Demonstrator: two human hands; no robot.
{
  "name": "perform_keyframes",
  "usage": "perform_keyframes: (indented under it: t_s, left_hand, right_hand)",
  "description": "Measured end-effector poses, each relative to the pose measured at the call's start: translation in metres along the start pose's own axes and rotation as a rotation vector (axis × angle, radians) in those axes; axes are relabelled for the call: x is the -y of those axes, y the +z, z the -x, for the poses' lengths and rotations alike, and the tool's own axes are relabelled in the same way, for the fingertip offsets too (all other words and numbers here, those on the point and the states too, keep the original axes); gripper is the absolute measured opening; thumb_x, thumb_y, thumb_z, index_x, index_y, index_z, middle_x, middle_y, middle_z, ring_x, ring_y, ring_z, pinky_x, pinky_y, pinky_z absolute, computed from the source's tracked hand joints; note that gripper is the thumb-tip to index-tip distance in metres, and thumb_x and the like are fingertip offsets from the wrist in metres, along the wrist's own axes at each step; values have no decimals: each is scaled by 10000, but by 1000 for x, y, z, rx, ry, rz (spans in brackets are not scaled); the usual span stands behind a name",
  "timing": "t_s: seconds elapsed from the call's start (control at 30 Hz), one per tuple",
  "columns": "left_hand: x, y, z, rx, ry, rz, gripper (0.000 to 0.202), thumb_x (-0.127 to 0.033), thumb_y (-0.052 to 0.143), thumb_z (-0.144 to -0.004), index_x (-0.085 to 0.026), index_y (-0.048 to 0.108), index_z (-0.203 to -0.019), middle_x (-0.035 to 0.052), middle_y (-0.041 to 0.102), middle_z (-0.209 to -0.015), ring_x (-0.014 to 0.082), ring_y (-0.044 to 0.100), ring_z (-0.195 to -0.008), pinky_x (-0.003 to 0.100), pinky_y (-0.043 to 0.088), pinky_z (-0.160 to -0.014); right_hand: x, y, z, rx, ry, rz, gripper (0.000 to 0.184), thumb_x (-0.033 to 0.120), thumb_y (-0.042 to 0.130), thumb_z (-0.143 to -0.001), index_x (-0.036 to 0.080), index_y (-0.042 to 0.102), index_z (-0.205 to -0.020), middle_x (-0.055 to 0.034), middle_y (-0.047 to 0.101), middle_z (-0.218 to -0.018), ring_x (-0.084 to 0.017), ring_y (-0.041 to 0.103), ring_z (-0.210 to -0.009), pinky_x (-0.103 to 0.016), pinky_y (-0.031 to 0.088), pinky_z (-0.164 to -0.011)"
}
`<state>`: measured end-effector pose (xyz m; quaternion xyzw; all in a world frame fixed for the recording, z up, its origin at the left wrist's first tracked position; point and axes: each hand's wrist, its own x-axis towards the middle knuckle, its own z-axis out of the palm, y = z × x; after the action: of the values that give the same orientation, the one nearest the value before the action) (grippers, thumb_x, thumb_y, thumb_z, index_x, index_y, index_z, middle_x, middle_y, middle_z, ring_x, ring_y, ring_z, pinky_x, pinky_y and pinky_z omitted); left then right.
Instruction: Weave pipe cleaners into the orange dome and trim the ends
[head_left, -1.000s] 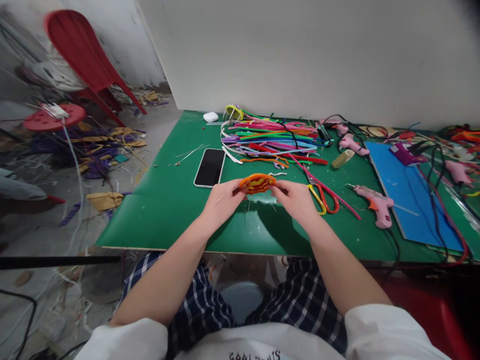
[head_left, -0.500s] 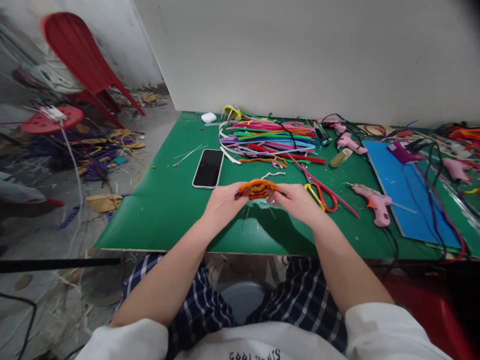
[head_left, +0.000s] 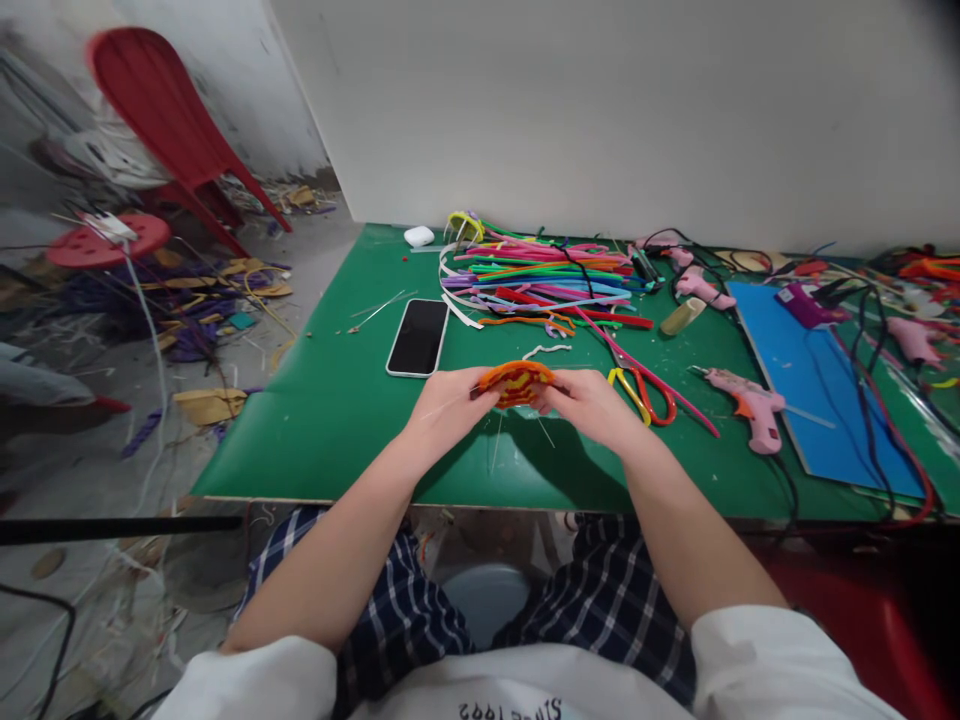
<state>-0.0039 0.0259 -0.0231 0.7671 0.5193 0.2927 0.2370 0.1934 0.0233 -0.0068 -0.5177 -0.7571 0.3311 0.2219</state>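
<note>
Both my hands hold a small orange, yellow and red pipe-cleaner piece (head_left: 516, 380) just above the green table (head_left: 330, 410). My left hand (head_left: 448, 412) pinches its left edge with closed fingers. My right hand (head_left: 592, 402) grips its right edge the same way. Thin wire ends hang down from the piece toward the table. A black phone (head_left: 419, 336) lies face up just beyond my left hand. Scissors with yellow and red handles (head_left: 639, 390) lie right of my right hand.
A pile of coloured pipe cleaners (head_left: 540, 275) fills the table's far middle. A pink glue gun (head_left: 746, 405) lies right, next to a blue sheet (head_left: 817, 400), with more glue guns and cords beyond. A white earbud case (head_left: 418, 236) sits far left. Red chair (head_left: 161, 110) and scraps on the floor.
The pipe-cleaner piece and both hands have stayed in nearly the same spot; the fingers shifted slightly on its edges and the piece tilted a little.
</note>
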Motion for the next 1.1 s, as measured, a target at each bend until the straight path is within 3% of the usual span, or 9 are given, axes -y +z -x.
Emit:
perform_keyframes:
  t_s: [0.17, 0.47, 0.83, 0.93, 1.1]
  left_hand:
    - [-4, -1, 3, 63, 2, 49, 317, -173, 441, -692, -227, 670, -904, -19, 684, -786, 145, 594, -668, 221, 444, -585]
    - [-7, -4, 3, 160, 87, 43, 277, -281, 444, -778, -249, 646, -963, -40, 668, -726, 115, 559, -558, 199, 391, -510]
    - [-6, -5, 4, 188, 115, 76, 298, -213, 383, -808, -209, 630, -976, -15, 673, -771, 120, 589, -617, 204, 420, -570]
    - [-5, -8, 4, 203, 91, 101, 305, -278, 411, -815, -226, 616, -1036, -20, 675, -789, 117, 582, -608, 204, 428, -565]
    - [-3, -12, 3, 182, 44, 182, 373, -368, 415, -819, -221, 576, -1121, 4, 669, -944, 135, 603, -748, 228, 467, -691]
  right_hand:
    - [1, -4, 3, 164, -2, -28, 290, 388, 437, -804, 194, 648, -760, -3, 657, -654, -146, 587, -600, -225, 384, -530]
    - [-3, -4, 3, 230, 54, -197, 183, 250, 462, -768, 192, 618, -843, 7, 662, -677, -131, 614, -571, -201, 422, -484]
    - [1, -2, 4, 294, 89, -330, 166, 305, 478, -780, 188, 585, -828, -4, 664, -660, -132, 624, -559, -198, 455, -449]
    - [0, -2, 3, 307, 102, -336, 186, 310, 486, -777, 177, 589, -857, -21, 666, -676, -136, 625, -564, -201, 454, -444]
    - [-1, -2, 2, 377, 127, -326, 264, 387, 468, -790, 177, 591, -893, -32, 661, -719, -133, 615, -588, -209, 452, -457]
